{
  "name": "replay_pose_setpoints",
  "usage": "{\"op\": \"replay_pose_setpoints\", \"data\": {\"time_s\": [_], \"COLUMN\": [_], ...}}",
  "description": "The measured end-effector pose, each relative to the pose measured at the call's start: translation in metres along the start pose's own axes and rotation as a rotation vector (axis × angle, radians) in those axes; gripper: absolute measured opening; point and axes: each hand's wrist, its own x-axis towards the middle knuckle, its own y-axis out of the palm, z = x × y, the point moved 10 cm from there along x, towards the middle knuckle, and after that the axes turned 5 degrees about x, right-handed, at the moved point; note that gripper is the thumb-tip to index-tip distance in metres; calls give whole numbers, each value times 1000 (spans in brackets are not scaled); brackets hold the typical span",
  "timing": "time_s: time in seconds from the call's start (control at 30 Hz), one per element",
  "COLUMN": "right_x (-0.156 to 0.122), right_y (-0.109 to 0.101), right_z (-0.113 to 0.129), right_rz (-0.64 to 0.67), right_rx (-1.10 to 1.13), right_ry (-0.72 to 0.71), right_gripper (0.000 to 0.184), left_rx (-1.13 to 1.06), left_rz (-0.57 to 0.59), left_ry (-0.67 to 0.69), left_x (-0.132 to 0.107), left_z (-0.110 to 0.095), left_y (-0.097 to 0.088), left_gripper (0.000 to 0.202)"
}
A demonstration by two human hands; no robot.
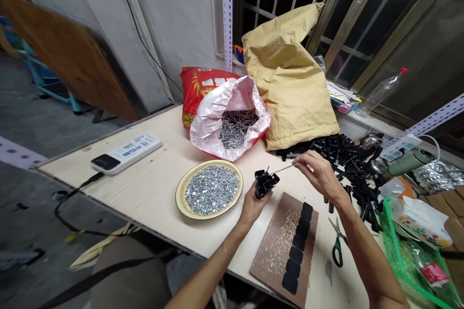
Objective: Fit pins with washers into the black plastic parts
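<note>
My left hand [253,202] is closed around a small black plastic part [266,182], held upright above the table. My right hand [316,172] pinches a long thin metal screw [282,169] whose tip meets the top of the black part. Below my hands lies a brown board [277,246] with a row of black pads [299,246] along its right side. Left of my left hand sits a yellow plate [180,192] full of small silver washers [211,189].
An open white bag of long screws [235,125] stands behind the plate, with a red bag [197,89] and a tan sack [290,77]. A heap of black parts [344,159], scissors [338,241], a green basket [398,260] and a white power strip [125,153] surround the work spot.
</note>
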Motion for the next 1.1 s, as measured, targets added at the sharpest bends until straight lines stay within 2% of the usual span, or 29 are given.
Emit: {"op": "replay_pose_setpoints", "data": {"time_s": [0.1,0.23,0.4,0.47,0.5,0.57,0.63,0.7,0.77,0.87,0.93,1.0,1.1], "right_x": [-7,-8,-8,-3,2,18,40,64,88,115,126,134,141], "right_y": [6,23,46,46,44,40,44,63,96,155,186,205,217], "right_z": [20,34,47,44,39,21,-2,-20,-29,-27,-21,-20,-23], "right_rz": [108,218,335,325,302,225,148,115,149,297,410,485,526], "right_rx": [-164,-320,-349,-272,-209,-68,30,46,-12,-230,-385,-499,-572], "right_ry": [-82,-142,-199,-188,-169,-119,-81,-78,-100,-160,-202,-205,-156], "right_gripper": [32,28,20,18,25,39,34,23,19,17,18,20,20], "left_rx": [2,12,59,47,33,-4,-37,-60,-67,-62,-69,-86,-110], "left_rz": [37,93,107,100,95,88,86,83,74,50,39,32,26], "left_ry": [21,55,79,89,90,80,58,39,23,-4,-16,-19,-16], "left_x": [0,-3,-5,-5,-5,-4,-4,-5,-5,-5,-4,-2,-1], "left_z": [-4,-11,-13,-14,-15,-15,-14,-15,-16,-17,-16,-14,-11], "left_y": [3,9,11,11,10,10,10,10,8,4,3,3,2], "left_gripper": [35,33,29,30,31,31,30,29,29,30,30,32,33]}}
